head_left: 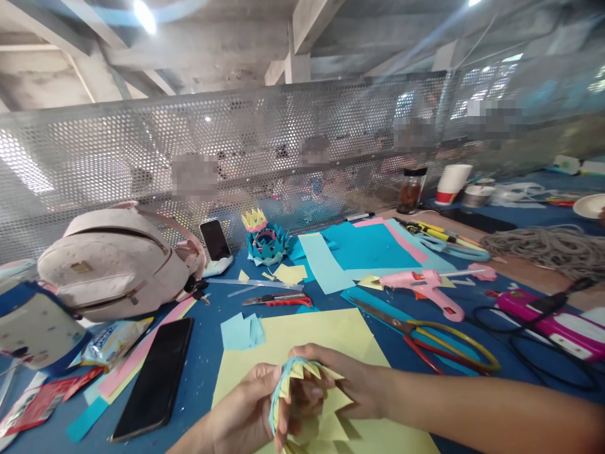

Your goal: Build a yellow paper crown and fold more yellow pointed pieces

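Both hands, left (246, 410) and right (350, 384), are pinching a paper ring (302, 394), its spikes pointing rightward.

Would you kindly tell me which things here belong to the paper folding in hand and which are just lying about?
In hand:
left hand
right hand
folded paper piece
yellow sheet

Lying about:
backpack
black phone
scissors
glue gun
craft knife

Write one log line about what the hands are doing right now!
left hand: holds folded paper ring | right hand: pinches its yellow points | under: yellow sheet | nearby: scissors, glue gun, phone
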